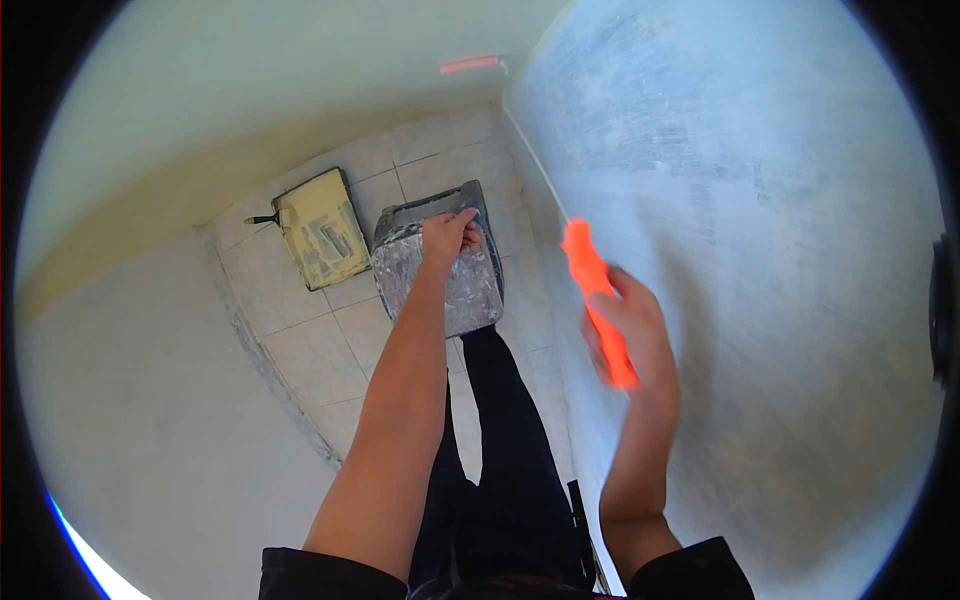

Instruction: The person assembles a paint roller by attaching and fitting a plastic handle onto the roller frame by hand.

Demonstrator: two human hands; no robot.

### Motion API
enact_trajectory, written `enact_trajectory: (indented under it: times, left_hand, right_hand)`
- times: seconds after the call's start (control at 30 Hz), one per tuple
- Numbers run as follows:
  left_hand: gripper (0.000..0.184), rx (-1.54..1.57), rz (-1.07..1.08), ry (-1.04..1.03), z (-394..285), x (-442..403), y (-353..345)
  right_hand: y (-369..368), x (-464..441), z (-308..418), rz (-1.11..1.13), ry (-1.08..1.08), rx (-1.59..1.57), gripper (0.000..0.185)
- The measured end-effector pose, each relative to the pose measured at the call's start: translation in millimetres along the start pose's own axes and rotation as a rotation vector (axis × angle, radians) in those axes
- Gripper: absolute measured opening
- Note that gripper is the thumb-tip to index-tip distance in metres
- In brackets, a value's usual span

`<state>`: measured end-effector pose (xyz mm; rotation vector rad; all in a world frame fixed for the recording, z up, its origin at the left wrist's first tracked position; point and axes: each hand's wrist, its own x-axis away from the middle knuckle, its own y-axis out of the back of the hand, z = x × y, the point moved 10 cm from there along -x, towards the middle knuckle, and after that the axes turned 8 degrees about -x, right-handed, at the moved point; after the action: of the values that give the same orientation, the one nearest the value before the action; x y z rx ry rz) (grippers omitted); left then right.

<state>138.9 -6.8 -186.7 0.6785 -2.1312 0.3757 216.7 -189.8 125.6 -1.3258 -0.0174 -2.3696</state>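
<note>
My right hand (632, 325) is wrapped round the orange handle of a paint roller (597, 295). From the handle a thin metal rod runs up and away to a narrow pink roller sleeve (468, 65), which lies at the pale green wall (300, 70) close to the corner. My left hand (448, 240) appears over a grey, paint-spattered stool (430, 285), holding nothing, its fingers loosely bent and partly apart. Whether it touches the stool I cannot tell.
A paint tray (325, 245) with pale yellow paint sits on the tiled floor (300, 345), a paintbrush (262, 219) across its left edge. The right wall (780, 300) is close by, with patchy whitish-blue coating. Another wall (140, 400) stands left. My black-trousered legs (510, 430) are below.
</note>
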Motion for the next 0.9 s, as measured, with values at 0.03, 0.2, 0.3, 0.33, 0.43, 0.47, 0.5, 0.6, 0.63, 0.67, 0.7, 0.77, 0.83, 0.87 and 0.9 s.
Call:
enact_trajectory:
  times: [0.03,0.2,0.3,0.33,0.43,0.47,0.5,0.6,0.63,0.67,0.7,0.77,0.83,0.87,0.9]
  left_hand:
    - [0.031,-0.003,-0.011,0.017,2.7,-0.9,0.2]
    - [0.031,-0.024,0.015,0.016,4.9,-1.2,-1.2]
    - [0.031,-0.040,-0.003,0.003,5.2,-5.1,2.8]
    - [0.031,-0.037,-0.001,0.003,7.1,-5.3,3.3]
    - [0.031,-0.045,0.002,0.004,5.4,-4.1,0.0]
    - [0.031,-0.049,-0.007,0.010,3.7,-2.9,1.5]
    - [0.031,-0.053,-0.008,0.012,1.4,-2.9,2.5]
    - [0.030,-0.047,0.004,0.003,-0.4,0.3,-1.7]
    - [0.030,-0.041,-0.007,0.020,0.5,1.1,-0.7]
    - [0.029,-0.036,-0.019,0.038,1.1,1.2,1.4]
    - [0.029,-0.036,-0.016,0.041,2.0,0.7,1.5]
    - [0.030,-0.032,-0.002,0.030,3.9,-1.8,0.8]
    - [0.030,-0.046,0.005,0.030,6.9,-3.8,2.6]
    - [0.030,-0.059,0.010,0.023,6.2,-4.4,-0.1]
    - [0.030,-0.057,0.013,0.018,3.9,-4.6,-3.1]
  right_hand:
    - [4.9,30.8,6.0,-0.021,0.040,-0.008,0.047]
    - [6.9,101.8,26.4,0.071,0.145,-0.118,0.053]
    - [7.7,59.6,16.5,-0.021,0.038,0.008,0.050]
    - [8.9,32.2,9.8,-0.051,-0.002,0.038,0.049]
    - [0.1,-29.6,-4.7,0.030,-0.028,-0.004,0.046]
    - [-2.6,-35.9,-3.5,0.041,-0.019,-0.008,0.047]
    - [-5.4,-38.8,-3.1,0.052,-0.014,-0.011,0.048]
    - [-3.0,18.1,11.9,0.016,0.006,0.021,0.057]
    - [-1.8,46.3,18.2,0.001,0.043,0.003,0.061]
    - [0.8,75.6,20.0,-0.013,0.079,-0.015,0.065]
    - [8.3,103.0,18.5,-0.047,0.139,-0.086,0.067]
    - [16.3,135.4,21.0,-0.087,0.197,-0.159,0.068]
    - [12.5,150.8,30.7,-0.038,0.245,-0.228,0.066]
    - [13.3,147.0,31.9,-0.044,0.249,-0.225,0.066]
    - [10.9,131.6,25.9,-0.032,0.175,-0.154,0.064]
